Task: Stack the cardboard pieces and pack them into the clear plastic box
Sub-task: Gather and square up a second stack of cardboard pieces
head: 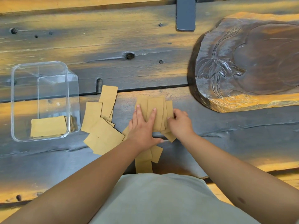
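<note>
Nearest the camera: a couple of loose cardboard pieces [144, 165] at the tabletop [226, 126] edge, partly under the left forearm.

Working pile: fanned cardboard stack [159, 102] mid-tabletop, edges not squared. Left hand [143, 126] lies flat on it, fingers straight and spread, pressing down, not gripping. Right hand [180, 122] is at the stack's right edge, fingers curled and pinching the side of the pieces; looks like it's nudging them into line.

Another loose cluster of cardboard [101, 125] sits just left of the left hand, overlapping at odd angles, unstacked.

Clear plastic box [13, 102] is further left, well apart from the hands, open top. One batch of cardboard [47, 126] already lies flat at its near end; the far part of the box is bare.

Status, my read: early to mid. One batch packed, one being squared, two loose groups untouched. Left to do: align the current stack, carry it to the box, then repeat for the rest.

Periphery: carved dark wooden tray [252, 62] at right, a phone [185, 15] at the far edge.
</note>
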The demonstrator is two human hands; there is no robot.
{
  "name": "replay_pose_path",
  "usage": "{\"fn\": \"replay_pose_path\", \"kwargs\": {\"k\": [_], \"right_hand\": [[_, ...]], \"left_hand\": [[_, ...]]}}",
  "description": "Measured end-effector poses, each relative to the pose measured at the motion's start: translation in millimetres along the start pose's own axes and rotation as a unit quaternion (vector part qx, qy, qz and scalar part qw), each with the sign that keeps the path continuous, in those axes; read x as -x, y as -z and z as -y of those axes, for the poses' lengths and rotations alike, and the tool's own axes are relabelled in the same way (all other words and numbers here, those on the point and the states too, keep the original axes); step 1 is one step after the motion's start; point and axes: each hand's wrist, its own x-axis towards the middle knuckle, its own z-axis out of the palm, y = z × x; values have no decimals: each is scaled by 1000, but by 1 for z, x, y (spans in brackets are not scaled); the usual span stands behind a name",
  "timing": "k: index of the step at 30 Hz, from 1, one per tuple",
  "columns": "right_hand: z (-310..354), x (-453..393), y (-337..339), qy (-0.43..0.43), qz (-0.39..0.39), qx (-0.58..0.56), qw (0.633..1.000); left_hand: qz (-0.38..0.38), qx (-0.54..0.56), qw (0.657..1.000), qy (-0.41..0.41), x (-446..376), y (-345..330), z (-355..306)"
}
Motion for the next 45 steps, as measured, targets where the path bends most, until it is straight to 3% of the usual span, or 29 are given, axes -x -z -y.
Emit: {"fn": "replay_pose_path", "kwargs": {"k": [3, 7, 10, 14, 17, 19, 20, 22, 23, 25, 27, 30, 34, 39, 45], "right_hand": [[4, 12, -8, 6, -6, 117, 993], [11, 15, -12, -17, 17, -25, 999], [16, 10, -10, -18, 11, -45, 999], [15, 10, 1, -31, 47, -173, 983], [7, 16, 5, -12, -6, -102, 995], [-1, 26, 3, -90, -51, -79, 992], [-3, 32, 1, -153, -42, -138, 978], [-3, 44, -8, -252, 16, -312, 916], [-2, 48, -13, -273, 39, -371, 887], [1, 46, -20, -262, 34, -421, 868], [5, 37, -23, -233, -3, -428, 873], [11, 21, -20, -200, -46, -340, 918], [13, 5, -8, -167, -22, -186, 968], [15, -7, -5, -164, -38, -111, 980], [6, -12, -7, -91, -118, -139, 979]], "left_hand": [[-1, 9, 1000, 6, -1, -2, 0], [6, 16, 1000, -1, -1, -1, -4], [20, 16, 1000, -8, -2, 2, -3], [19, -1, 999, -26, -6, 10, 4], [-4, -44, 998, -35, -10, 16, 10], [-16, -51, 998, -37, -16, 22, 14], [-11, -47, 998, -36, -19, 24, 15], [19, -50, 998, -42, -27, 28, 16], [38, -61, 996, -48, -29, 28, 16], [60, -73, 993, -65, -33, 28, 15], [60, -71, 992, -83, -33, 27, 16], [44, -68, 991, -106, -31, 24, 20], [33, -60, 989, -129, -31, 20, 26], [53, -58, 985, -153, -33, 18, 33], [47, -48, 988, -140, -30, 17, 31]]}}
